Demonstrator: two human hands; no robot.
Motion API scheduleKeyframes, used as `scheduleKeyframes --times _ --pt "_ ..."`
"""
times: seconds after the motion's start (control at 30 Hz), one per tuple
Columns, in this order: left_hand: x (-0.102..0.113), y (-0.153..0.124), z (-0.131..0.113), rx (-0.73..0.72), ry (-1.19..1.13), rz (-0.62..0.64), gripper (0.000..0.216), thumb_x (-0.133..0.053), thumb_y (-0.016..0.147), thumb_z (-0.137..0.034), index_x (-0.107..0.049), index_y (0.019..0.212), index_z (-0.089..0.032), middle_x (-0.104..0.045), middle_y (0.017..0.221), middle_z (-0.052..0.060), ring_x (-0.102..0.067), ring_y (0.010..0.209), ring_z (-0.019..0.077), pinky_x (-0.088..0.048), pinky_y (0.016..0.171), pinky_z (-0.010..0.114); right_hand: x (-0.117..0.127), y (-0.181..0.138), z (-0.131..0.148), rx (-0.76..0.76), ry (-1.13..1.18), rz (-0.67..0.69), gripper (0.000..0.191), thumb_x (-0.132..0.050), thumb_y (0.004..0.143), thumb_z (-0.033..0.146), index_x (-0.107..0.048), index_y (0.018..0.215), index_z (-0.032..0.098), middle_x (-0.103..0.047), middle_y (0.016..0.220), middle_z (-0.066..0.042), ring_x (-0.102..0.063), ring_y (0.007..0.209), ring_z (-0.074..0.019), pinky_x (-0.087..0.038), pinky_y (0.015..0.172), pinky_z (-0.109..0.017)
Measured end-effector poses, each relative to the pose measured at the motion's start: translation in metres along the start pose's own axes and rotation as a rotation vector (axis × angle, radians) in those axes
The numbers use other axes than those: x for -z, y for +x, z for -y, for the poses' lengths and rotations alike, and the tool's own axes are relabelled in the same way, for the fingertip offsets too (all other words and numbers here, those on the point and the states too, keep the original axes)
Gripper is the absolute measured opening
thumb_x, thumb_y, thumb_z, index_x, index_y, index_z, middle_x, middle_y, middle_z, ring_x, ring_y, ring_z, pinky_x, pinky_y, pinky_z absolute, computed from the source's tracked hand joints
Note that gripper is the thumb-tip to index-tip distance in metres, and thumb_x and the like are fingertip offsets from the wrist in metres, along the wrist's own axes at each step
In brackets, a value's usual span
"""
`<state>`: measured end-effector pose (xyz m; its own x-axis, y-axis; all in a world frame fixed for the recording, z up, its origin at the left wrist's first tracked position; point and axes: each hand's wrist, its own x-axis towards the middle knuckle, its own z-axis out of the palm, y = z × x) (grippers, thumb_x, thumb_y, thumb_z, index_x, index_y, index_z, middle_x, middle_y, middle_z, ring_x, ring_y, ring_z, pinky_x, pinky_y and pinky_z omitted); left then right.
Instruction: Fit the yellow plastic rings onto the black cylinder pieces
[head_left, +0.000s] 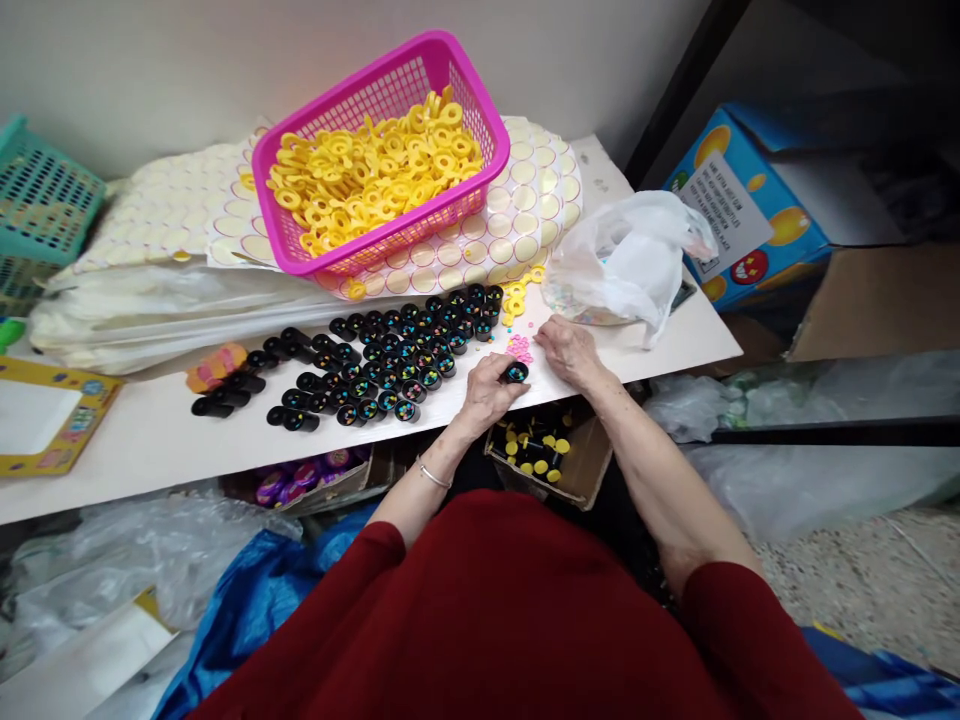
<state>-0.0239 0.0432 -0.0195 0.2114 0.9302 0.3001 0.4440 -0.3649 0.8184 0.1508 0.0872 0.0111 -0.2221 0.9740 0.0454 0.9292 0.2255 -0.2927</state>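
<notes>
Black plastic tube, short and round: left hand is gripping it at the edge of the white counter. Right hand is lying loose and empty beside pink beads. Pink mesh basket is holding yellow rings.

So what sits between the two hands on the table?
Head view: a small pile of pink beads on the table, by the right hand; the left hand holds a black tube just beside it.
</notes>
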Motion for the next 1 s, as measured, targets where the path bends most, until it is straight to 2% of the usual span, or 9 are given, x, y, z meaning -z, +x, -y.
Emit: scheduleKeyframes --times 0.17,0.33,0.47,0.7,0.8,0.9,1.0 --pt "-0.007 0.001 -0.006 0.019 0.0 0.024 0.032 -0.077 0.062 -0.022 -0.067 0.092 -0.02 -0.068 0.089 0.003 -0.06 0.087 0.0184 -0.047 0.087 0.035 0.007 -0.02 -0.001 -0.038 0.009 0.082 0.027 -0.039 0.09 0.02 -0.065 0.093 0.014 -0.066 0.091 -0.013 -0.058 0.081 -0.022 -0.036 0.067 -0.03" --pt "-0.015 0.004 -0.007 0.121 -0.001 0.025 0.045 -0.081 0.054 -0.022 -0.068 0.097 -0.02 -0.069 0.091 0.003 -0.061 0.086 0.0189 -0.049 0.082 0.034 0.008 -0.024 -0.002 -0.068 0.023 0.07 0.024 -0.044 0.087 0.023 -0.067 0.089 0.015 -0.067 0.093 -0.013 -0.059 0.081 -0.0221 -0.037 0.069 -0.03" --pt "-0.015 0.006 -0.008 0.137 -0.029 0.051 0.039 -0.08 0.055 -0.022 -0.069 0.092 -0.02 -0.069 0.091 0.002 -0.061 0.086 0.0188 -0.05 0.081 0.033 0.004 -0.02 -0.009 -0.138 0.066 0.013 0.022 -0.047 0.085 0.023 -0.068 0.085 0.016 -0.067 0.088 -0.011 -0.058 0.078 -0.0218 -0.037 0.068 -0.031" --pt "-0.011 0.008 -0.008 0.11 -0.024 0.07 0.038 -0.08 0.054 -0.022 -0.069 0.09 -0.02 -0.068 0.087 0.001 -0.06 0.084 0.0181 -0.048 0.081 0.032 -0.001 -0.023 -0.021 0.001 0.181 -0.031 0.019 -0.048 0.082 0.021 -0.066 0.078 0.017 -0.062 0.08 -0.008 -0.054 0.074 -0.0199 -0.039 0.068 -0.03" --pt "-0.011 0.008 -0.007 0.091 -0.021 0.069 0.036 -0.08 0.055 -0.022 -0.069 0.089 -0.02 -0.068 0.087 0.001 -0.06 0.085 0.0181 -0.048 0.082 0.032 -0.001 -0.03 -0.014 -0.008 0.235 -0.109 0.017 -0.047 0.081 0.019 -0.063 0.075 0.018 -0.059 0.078 -0.007 -0.053 0.072 -0.0195 -0.039 0.066 -0.031" --pt "-0.012 0.008 -0.006 0.063 -0.005 0.058 0.033 -0.078 0.057 -0.023 -0.069 0.088 -0.021 -0.067 0.085 0.0 -0.06 0.083 0.0177 -0.047 0.081 0.032 0.004 -0.041 0.001 0.033 0.388 -0.221 0.016 -0.047 0.083 0.021 -0.062 0.076 0.02 -0.056 0.077 -0.005 -0.052 0.073 -0.0183 -0.041 0.069 -0.03" --pt "-0.014 0.007 -0.005 0.027 0.0 0.046 0.026 -0.074 0.063 -0.027 -0.069 0.087 -0.021 -0.067 0.08 0.0 -0.059 0.08 0.0165 -0.047 0.078 0.03 0.013 -0.053 0.02 0.083 0.419 -0.193 0.02 -0.044 0.087 0.026 -0.062 0.081 0.021 -0.056 0.079 -0.004 -0.052 0.076 -0.0182 -0.041 0.072 -0.03"
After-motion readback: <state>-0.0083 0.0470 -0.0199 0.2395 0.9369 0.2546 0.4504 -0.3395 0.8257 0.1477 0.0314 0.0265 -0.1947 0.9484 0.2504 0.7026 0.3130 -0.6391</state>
